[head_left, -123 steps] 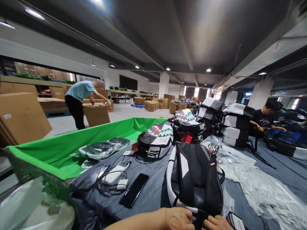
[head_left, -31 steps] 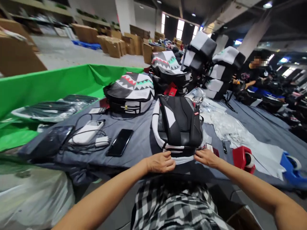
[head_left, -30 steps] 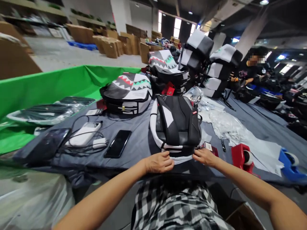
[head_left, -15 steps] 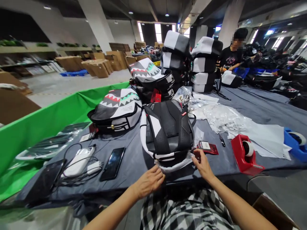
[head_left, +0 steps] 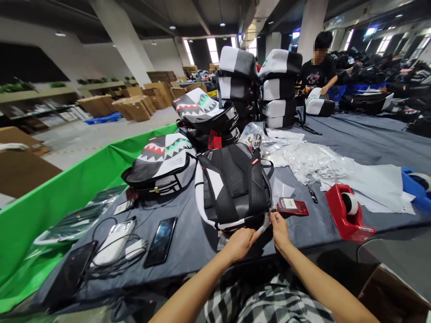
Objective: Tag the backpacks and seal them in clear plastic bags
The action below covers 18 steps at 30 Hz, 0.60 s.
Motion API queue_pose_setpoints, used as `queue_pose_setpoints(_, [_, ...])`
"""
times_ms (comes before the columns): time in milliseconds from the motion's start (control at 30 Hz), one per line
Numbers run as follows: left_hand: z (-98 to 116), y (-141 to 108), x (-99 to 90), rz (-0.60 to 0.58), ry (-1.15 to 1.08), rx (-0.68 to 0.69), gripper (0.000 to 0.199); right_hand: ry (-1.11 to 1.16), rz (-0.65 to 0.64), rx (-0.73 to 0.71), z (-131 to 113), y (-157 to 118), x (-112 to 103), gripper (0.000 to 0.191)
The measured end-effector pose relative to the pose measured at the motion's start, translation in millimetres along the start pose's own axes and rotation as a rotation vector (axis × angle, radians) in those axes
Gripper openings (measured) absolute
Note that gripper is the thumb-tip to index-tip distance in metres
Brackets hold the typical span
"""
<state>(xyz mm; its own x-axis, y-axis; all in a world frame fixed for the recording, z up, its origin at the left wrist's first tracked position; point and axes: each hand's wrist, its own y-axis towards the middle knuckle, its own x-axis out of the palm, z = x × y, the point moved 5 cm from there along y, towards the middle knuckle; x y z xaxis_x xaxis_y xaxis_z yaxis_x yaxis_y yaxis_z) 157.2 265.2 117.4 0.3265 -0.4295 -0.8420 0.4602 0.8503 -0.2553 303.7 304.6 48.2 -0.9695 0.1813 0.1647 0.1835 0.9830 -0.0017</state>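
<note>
A black and white backpack lies strap side up on the grey table cover, close to the near edge. My left hand and my right hand meet at its bottom edge. Both pinch a strip of clear plastic that sticks out from under the backpack. A red hang tag lies just right of my right hand.
A red tape dispenser and a blue one stand at the right. A phone, a power bank with cables and a shark-mouth backpack lie left. Stacked backpacks and a seated person are behind. Loose plastic bags cover the middle.
My view has swung right and dropped lower. My left hand moved right toward my right hand, and both now pinch the plastic at the backpack's bottom edge.
</note>
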Motion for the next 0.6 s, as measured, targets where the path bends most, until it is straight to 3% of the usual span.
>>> queue_pose_setpoints(133, [-1, -3, 4.8, -0.068, -0.072, -0.033, 0.052, 0.112, 0.004, 0.075, 7, 2, -1, 0.061])
queue_pose_setpoints(333, [0, -3, 6.3, 0.023, 0.048, -0.119, 0.032, 0.129, -0.102, 0.14, -5, -7, 2, 0.057])
queue_pose_setpoints(467, [-1, -1, 10.5, 0.088, 0.1, -0.15, 0.017, 0.06, -0.061, 0.061, -4, -6, 0, 0.058])
queue_pose_setpoints(533, [-4, 5, 16.7, 0.121, 0.106, -0.168, 0.01, -0.103, -0.109, 0.011, 0, 1, -10, 0.054])
queue_pose_setpoints(567, [-6, 10, 19.1, 0.149, 0.116, -0.132, 0.007, -0.244, -0.141, -0.075, -2, 8, -17, 0.051])
queue_pose_setpoints(600, [-6, 15, 20.2, 0.193, 0.132, -0.049, 0.007, -0.403, -0.19, -0.253, -10, 16, -20, 0.046])
